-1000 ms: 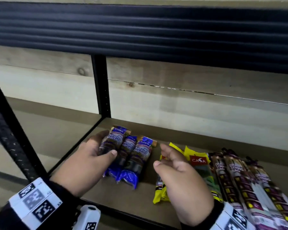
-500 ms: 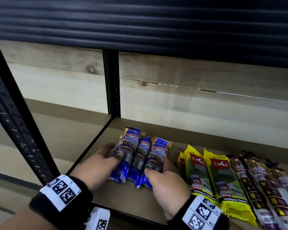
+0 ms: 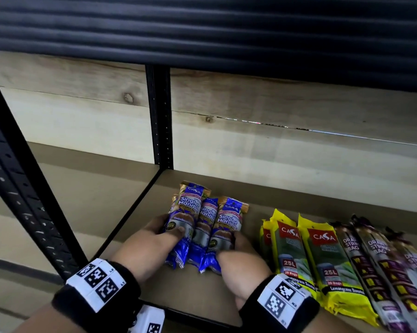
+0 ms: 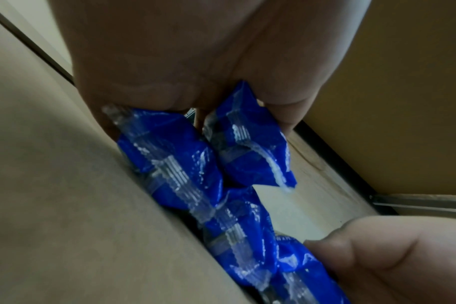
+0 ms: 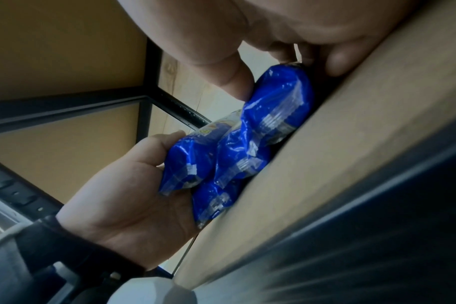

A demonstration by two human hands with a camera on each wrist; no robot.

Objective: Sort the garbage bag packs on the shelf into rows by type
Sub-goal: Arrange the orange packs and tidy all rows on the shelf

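Wooden shelf (image 3: 198,296), black frame. Left hand (image 3: 152,243) and right hand (image 3: 241,258) both curl round the three blue packs (image 3: 204,224), squeezing them together. Slick wrappers might squirt out sideways toward the yellow packs (image 3: 322,260) at 3 o'clock.

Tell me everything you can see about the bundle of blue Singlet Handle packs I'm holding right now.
Three blue glossy plastic Singlet Handle garbage bag packs lie side by side, long and narrow, on the brown shelf board near its left end. Each has gold trim at its far end and crimped clear seals at its near end. The left hand grips the leftmost pack, thumb on top; the right hand grips the rightmost. They sit apart from the yellow packs.
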